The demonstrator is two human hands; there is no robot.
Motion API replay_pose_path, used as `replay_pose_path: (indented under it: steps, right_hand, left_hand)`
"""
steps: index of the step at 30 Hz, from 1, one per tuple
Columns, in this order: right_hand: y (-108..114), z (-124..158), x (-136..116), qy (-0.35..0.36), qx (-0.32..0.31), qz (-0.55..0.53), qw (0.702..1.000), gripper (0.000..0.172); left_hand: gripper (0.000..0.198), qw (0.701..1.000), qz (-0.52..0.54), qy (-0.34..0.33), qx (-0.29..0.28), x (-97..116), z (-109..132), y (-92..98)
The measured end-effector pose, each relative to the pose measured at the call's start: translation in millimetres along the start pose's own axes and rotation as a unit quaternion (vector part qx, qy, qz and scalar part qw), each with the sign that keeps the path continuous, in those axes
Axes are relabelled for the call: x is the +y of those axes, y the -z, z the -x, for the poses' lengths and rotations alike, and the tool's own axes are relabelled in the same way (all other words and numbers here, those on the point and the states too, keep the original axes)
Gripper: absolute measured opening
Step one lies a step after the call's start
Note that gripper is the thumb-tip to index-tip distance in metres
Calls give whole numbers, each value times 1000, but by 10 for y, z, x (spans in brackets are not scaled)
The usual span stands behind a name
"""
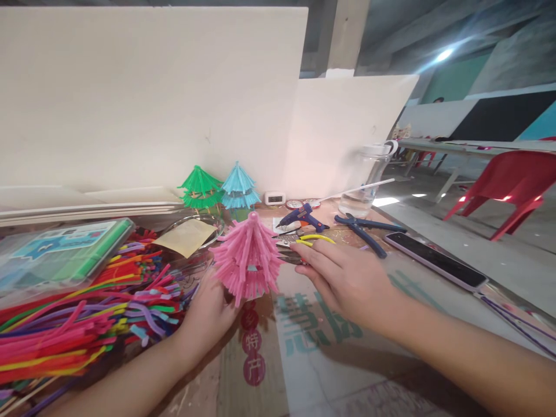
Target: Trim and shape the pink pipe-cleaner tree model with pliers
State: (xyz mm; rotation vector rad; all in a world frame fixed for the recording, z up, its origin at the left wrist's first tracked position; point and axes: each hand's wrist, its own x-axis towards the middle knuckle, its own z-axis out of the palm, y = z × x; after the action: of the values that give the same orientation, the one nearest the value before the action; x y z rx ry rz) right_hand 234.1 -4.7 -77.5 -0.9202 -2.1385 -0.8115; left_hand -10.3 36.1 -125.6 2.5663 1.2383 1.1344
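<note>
A pink tiered tree of fuzzy craft stems [248, 255] stands upright in front of me. My left hand [212, 307] is closed round its base from below, with the fingertips hidden behind the pink fringe. To the right of the tree, my right hand [336, 278] is held low over the table, thumb and fingers drawn together. Something small and dark shows at its fingertips, too unclear to name. Just beyond those fingers lies a yellow-handled tool [317, 237], partly covered by the hand. A blue glue gun [304, 219] rests behind it.
Green [200, 188] and light blue trees [238, 185] stand at the back board. Loose craft stems [87, 324] and a plastic case [65, 258] fill the left. Blue-handled pliers [365, 229], a water bottle [365, 179] and a phone [438, 260] lie or stand right.
</note>
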Motion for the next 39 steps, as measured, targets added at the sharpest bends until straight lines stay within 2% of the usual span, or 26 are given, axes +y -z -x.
replay_pose_path:
  steps: [8,22,33,39]
  right_hand:
    - [-11,0,-7,0,-21,-7,1000,31]
    - [-11,-10,-18,1,-9,-9,1000,31]
    - [18,-22,-10,-5,-10,-15,1000,30]
    - [18,-19,-6,-7,-14,-16,1000,30]
  left_hand:
    - [17,1000,4,13,-23,33,-1,18]
    - [17,1000,-2,-6,5,33,5,19]
    - [16,999,-13,28,-17,6,-3,20]
    - [17,1000,4,14,-4,17,-1,13]
